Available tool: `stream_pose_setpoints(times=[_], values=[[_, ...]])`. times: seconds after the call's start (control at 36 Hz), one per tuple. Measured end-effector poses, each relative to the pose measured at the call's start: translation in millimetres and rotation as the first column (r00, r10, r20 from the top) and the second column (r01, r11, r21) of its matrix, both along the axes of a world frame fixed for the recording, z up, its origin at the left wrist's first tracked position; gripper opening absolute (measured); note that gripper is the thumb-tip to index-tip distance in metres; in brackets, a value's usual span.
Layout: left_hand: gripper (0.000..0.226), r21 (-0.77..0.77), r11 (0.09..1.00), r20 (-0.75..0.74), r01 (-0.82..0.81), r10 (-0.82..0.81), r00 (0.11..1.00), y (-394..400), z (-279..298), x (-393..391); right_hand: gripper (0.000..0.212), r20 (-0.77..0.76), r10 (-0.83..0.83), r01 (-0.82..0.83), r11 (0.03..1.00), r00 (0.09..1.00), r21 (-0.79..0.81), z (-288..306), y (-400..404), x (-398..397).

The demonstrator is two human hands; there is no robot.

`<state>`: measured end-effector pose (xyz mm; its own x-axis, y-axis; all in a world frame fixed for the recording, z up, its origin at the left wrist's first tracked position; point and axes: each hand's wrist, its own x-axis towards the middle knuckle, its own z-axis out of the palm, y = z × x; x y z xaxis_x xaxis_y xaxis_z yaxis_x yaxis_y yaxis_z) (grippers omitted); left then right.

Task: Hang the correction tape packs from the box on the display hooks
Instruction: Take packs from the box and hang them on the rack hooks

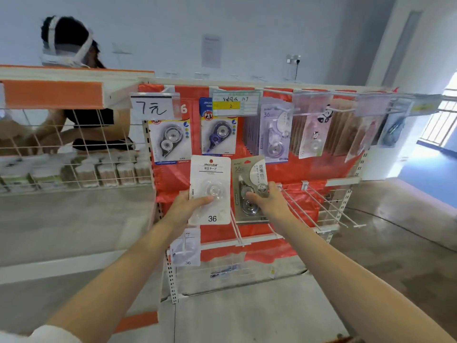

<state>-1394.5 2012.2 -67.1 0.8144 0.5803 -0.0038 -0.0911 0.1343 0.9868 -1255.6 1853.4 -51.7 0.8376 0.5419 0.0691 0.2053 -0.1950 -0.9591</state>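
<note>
My left hand [188, 206] grips a white correction tape pack [210, 177] marked 36, held upright before the red display panel [306, 167]. My right hand [267, 201] pinches a grey-beige correction tape pack [249, 174] beside it, at the middle row of hooks. Several packs hang on the top row: a black one [169, 142], a blue one [217, 137] and a lilac one [274, 134]. Another white pack [186, 248] hangs on the lower row. The box is out of view.
Bare white hooks [324, 206] jut out to the right of my right hand. A wire basket shelf [81, 169] with small packs stands on the left, and a person [74, 95] works behind it. A price tag [152, 107] reads 7.
</note>
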Motion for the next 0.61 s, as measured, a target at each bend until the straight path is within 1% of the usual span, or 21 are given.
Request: stream_pose_setpoints(times=[0.08,0.25,0.44,0.61], values=[[0.035,0.008,0.999,-0.02,0.031,-0.031,0.999,-9.1,3.1,16.9,0.035,0.016,-0.021,0.021,1.0,1.0,0.011,4.5,-16.4,4.7],[0.028,0.004,0.996,-0.011,0.084,-0.084,0.996,-36.6,9.3,54.6,0.042,0.03,-0.091,0.091,0.996,0.995,-0.01,7.8,-50.9,20.7],[0.02,-0.008,0.994,-0.027,0.108,-0.108,0.994,-74.6,8.9,87.9,0.038,0.029,-0.11,0.111,0.994,0.994,-0.02,9.3,-84.6,46.6],[0.03,0.011,0.997,-0.058,0.074,-0.073,0.996,-95.8,3.7,105.2,0.039,0.021,-0.074,0.075,0.995,0.997,-0.066,7.6,-101.6,69.1]])
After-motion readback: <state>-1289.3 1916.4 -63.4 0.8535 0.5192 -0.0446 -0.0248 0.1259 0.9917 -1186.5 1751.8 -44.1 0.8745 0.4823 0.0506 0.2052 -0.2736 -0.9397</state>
